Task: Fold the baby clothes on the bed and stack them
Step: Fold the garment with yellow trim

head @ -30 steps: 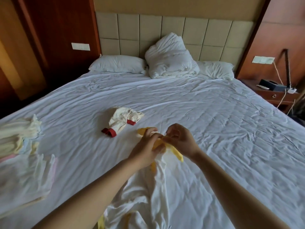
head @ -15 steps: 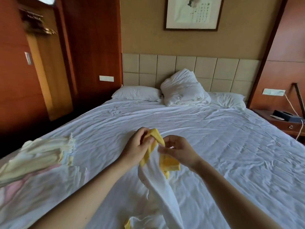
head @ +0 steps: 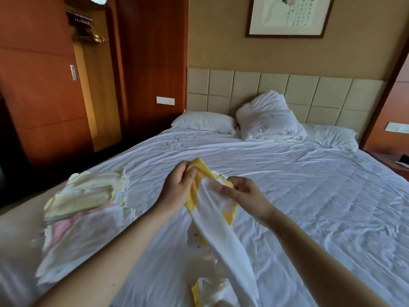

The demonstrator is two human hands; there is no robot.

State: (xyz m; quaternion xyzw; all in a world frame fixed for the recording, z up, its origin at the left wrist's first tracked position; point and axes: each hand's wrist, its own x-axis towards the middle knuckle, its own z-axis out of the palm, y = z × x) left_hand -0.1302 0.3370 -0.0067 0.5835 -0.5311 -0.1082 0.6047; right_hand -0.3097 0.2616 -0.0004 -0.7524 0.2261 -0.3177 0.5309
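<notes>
A white baby garment with yellow trim [head: 221, 235] hangs lifted above the white bed [head: 309, 196], trailing down toward the near edge. My left hand [head: 177, 187] grips its yellow top edge. My right hand [head: 241, 193] pinches the white and yellow cloth just beside it, the two hands close together. At the left of the bed lies a stack of folded baby clothes [head: 88, 196], cream and pale yellow on top, pink and white beneath. The cream and red garment seen earlier is out of view behind my hands.
Three white pillows [head: 265, 118] lean at the padded headboard [head: 243, 85]. A wooden wardrobe [head: 44, 85] stands to the left, and a bedside table [head: 398, 162] at the right edge. The bed sheet is wrinkled.
I have lifted the garment higher off the bed and my hands have drawn slightly apart along its top edge. The camera has tilted up and swung left, bringing the folded stack further into view.
</notes>
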